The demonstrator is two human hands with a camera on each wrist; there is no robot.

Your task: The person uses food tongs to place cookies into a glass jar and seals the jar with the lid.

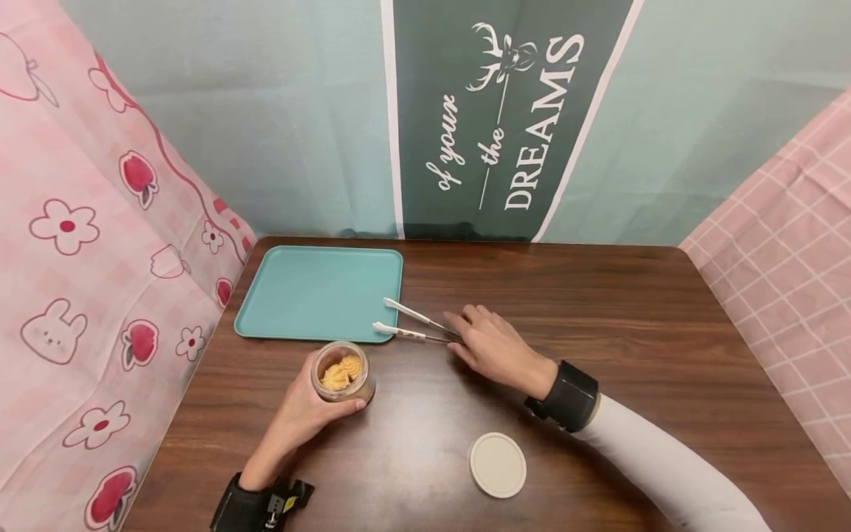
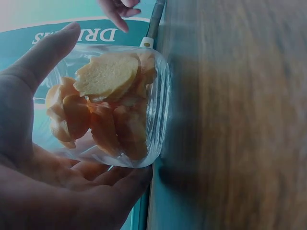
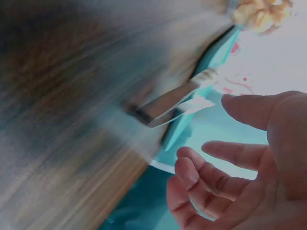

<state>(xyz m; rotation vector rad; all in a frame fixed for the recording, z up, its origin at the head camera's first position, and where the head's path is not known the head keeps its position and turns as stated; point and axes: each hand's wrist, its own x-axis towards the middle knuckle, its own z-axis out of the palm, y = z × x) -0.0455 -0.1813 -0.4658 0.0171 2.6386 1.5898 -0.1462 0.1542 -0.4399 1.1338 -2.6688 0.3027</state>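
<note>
My left hand (image 1: 302, 414) grips a clear jar (image 1: 366, 390) low over the table, fingers and thumb curled around its side. Several golden piped cookies (image 1: 342, 372) lie inside the open-topped jar; the left wrist view shows them through its wall (image 2: 160, 103). My right hand (image 1: 497, 346) is by the metal end of a pair of tongs (image 1: 411, 335) with white tips. In the right wrist view the thumb and loosely bent fingers of that hand (image 3: 249, 177) stand apart from the tongs (image 3: 170, 103), holding nothing. The white tips reach over the right edge of a teal tray (image 1: 315, 292).
A round cream lid (image 1: 498, 465) lies flat on the dark wooden table (image 1: 598, 295), nearer me than the right hand. Behind the table hangs a green cloth (image 1: 319, 118) with printed lettering. Pink patterned cloths (image 1: 153, 244) hang at both sides.
</note>
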